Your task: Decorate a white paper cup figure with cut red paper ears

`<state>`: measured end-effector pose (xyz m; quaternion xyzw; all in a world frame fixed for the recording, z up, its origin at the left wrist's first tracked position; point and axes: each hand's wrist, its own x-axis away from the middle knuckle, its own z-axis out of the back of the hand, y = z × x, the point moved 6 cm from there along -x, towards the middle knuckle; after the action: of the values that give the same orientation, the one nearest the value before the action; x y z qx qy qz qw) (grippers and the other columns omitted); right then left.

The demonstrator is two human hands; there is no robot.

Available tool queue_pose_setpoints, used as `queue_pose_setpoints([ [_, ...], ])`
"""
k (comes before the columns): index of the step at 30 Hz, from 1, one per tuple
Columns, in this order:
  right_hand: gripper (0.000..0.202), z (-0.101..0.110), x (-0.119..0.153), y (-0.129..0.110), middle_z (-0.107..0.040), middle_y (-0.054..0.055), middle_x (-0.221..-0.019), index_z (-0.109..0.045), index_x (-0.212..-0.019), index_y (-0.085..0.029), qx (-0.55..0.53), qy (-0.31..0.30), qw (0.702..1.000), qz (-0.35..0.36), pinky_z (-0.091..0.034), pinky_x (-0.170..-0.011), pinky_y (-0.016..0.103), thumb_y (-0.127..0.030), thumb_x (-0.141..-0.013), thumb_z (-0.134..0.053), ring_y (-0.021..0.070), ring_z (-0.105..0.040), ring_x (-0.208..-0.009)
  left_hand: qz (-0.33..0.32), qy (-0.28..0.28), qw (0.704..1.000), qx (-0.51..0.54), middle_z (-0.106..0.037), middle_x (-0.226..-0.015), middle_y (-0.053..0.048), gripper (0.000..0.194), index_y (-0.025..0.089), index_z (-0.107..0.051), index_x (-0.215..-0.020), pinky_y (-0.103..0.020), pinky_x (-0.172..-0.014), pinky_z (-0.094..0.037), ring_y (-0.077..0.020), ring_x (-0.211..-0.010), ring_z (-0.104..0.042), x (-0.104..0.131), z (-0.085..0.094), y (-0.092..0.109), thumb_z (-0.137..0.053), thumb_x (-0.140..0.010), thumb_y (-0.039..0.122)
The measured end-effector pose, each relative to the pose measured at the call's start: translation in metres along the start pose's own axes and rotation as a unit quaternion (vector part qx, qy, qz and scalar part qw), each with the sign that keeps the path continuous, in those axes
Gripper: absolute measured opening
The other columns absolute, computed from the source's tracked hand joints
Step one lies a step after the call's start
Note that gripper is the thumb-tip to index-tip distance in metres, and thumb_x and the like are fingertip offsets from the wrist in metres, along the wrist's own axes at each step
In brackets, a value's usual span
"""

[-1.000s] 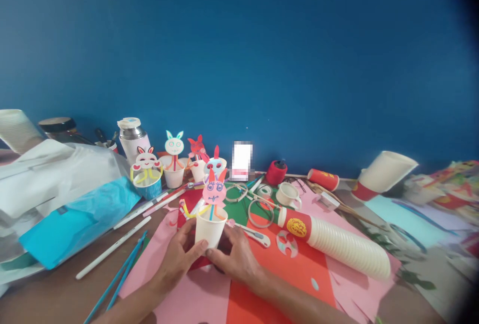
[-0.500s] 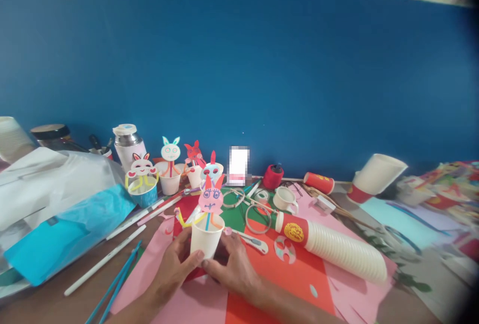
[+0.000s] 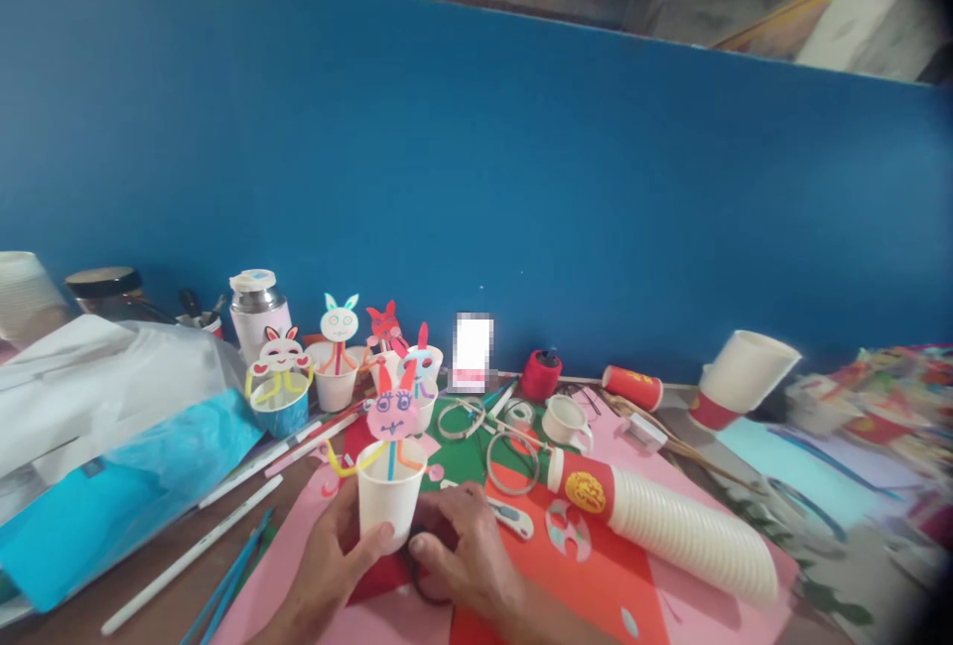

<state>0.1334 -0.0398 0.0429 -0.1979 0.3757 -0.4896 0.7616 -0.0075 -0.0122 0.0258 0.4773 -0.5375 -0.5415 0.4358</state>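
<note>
A white paper cup (image 3: 388, 506) stands upright in my left hand (image 3: 337, 554), whose thumb presses its near side and whose fingers go round behind it. From the cup rises a pink paper rabbit face (image 3: 392, 417) with red ears, drawn eyes and mouth. A blue strip holds it up, with a yellow arm and an orange arm bent outward. My right hand (image 3: 471, 546) is just right of the cup, thumb and loosely curled fingers apart, fingertips partly hidden. Beyond it lies a grey and white box cutter (image 3: 510, 518) on the coloured paper.
Other rabbit cup puppets (image 3: 339, 357) stand at the back left. A stack of paper cups (image 3: 685, 526) lies on the right, near tape rings (image 3: 513, 461) and a small white cup (image 3: 566, 422). Plastic bags (image 3: 134, 486) and a white stick (image 3: 194, 556) are left. A blue panel (image 3: 476, 149) rises behind.
The cup puppet has shifted left and slightly down with my left hand. My right thumb has come away from the cup, leaving a gap. The camera view has tilted up.
</note>
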Motion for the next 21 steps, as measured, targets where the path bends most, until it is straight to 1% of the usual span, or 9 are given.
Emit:
queue_pose_setpoints([
  [4,0.009,0.005,0.000,0.000,-0.064,-0.002,-0.080,-0.061,-0.086,-0.024,0.075,-0.009,0.996,0.041,-0.029,-0.077,0.030,-0.025,-0.081,-0.054,0.0149,-0.054,-0.076,-0.011,0.019,1.000,-0.006,-0.064,-0.103,-0.011,0.052,0.015,-0.052,-0.106,-0.033,-0.077,-0.050,-0.0276,-0.095,-0.059,-0.004,0.009,-0.002,-0.063,-0.064,0.043],
  [8,0.009,0.007,0.000,0.008,-0.063,0.001,-0.081,-0.061,-0.080,-0.023,0.172,-0.011,0.982,0.076,-0.027,-0.076,0.032,-0.024,-0.082,-0.053,0.0153,-0.052,-0.077,-0.019,0.020,0.999,-0.017,-0.063,-0.105,-0.012,0.052,0.013,-0.050,-0.112,-0.031,-0.076,-0.050,-0.0268,-0.095,-0.059,-0.007,0.012,-0.003,-0.059,-0.070,0.042],
  [11,0.016,0.018,-0.004,0.015,-0.061,0.001,-0.076,-0.061,-0.077,-0.022,0.226,-0.006,0.971,0.080,-0.027,-0.073,0.031,-0.022,-0.086,-0.048,0.0149,-0.051,-0.074,-0.037,0.040,0.998,-0.017,-0.061,-0.109,-0.012,0.050,0.012,-0.049,-0.114,-0.030,-0.079,-0.048,-0.0263,-0.100,-0.056,-0.008,0.016,0.000,-0.057,-0.073,0.040],
  [13,0.017,0.029,-0.005,0.018,-0.060,0.001,-0.074,-0.061,-0.078,-0.021,0.248,-0.004,0.965,0.080,-0.026,-0.073,0.031,-0.020,-0.086,-0.046,0.0148,-0.050,-0.073,-0.046,0.051,0.997,-0.018,-0.060,-0.110,-0.012,0.050,0.012,-0.050,-0.114,-0.030,-0.079,-0.048,-0.0263,-0.101,-0.056,-0.008,0.018,0.003,-0.057,-0.073,0.039],
  [17,0.018,0.043,0.000,0.020,-0.058,0.002,-0.073,-0.060,-0.075,-0.020,0.268,-0.011,0.960,0.075,-0.027,-0.073,0.031,-0.028,-0.086,-0.049,0.0155,-0.049,-0.074,-0.039,0.060,0.997,-0.028,-0.061,-0.109,-0.011,0.050,0.012,-0.051,-0.112,-0.030,-0.078,-0.048,-0.0272,-0.101,-0.055,-0.009,0.018,0.003,-0.057,-0.072,0.041],
  [19,0.018,0.043,0.007,0.019,-0.058,0.002,-0.076,-0.060,-0.077,-0.020,0.269,-0.024,0.961,0.064,-0.028,-0.072,0.031,-0.033,-0.085,-0.050,0.0162,-0.049,-0.076,-0.032,0.055,0.998,-0.028,-0.061,-0.109,-0.011,0.051,0.012,-0.050,-0.114,-0.030,-0.078,-0.048,-0.0272,-0.102,-0.055,-0.010,0.018,0.001,-0.056,-0.072,0.041],
  [21,0.018,0.040,0.014,0.017,-0.059,0.003,-0.081,-0.060,-0.084,-0.022,0.266,-0.044,0.961,0.059,-0.029,-0.072,0.031,-0.037,-0.083,-0.052,0.0175,-0.049,-0.079,-0.036,0.049,0.998,-0.025,-0.060,-0.110,-0.011,0.051,0.012,-0.049,-0.114,-0.030,-0.078,-0.048,-0.0268,-0.102,-0.055,-0.010,0.018,-0.001,-0.056,-0.072,0.040],
])
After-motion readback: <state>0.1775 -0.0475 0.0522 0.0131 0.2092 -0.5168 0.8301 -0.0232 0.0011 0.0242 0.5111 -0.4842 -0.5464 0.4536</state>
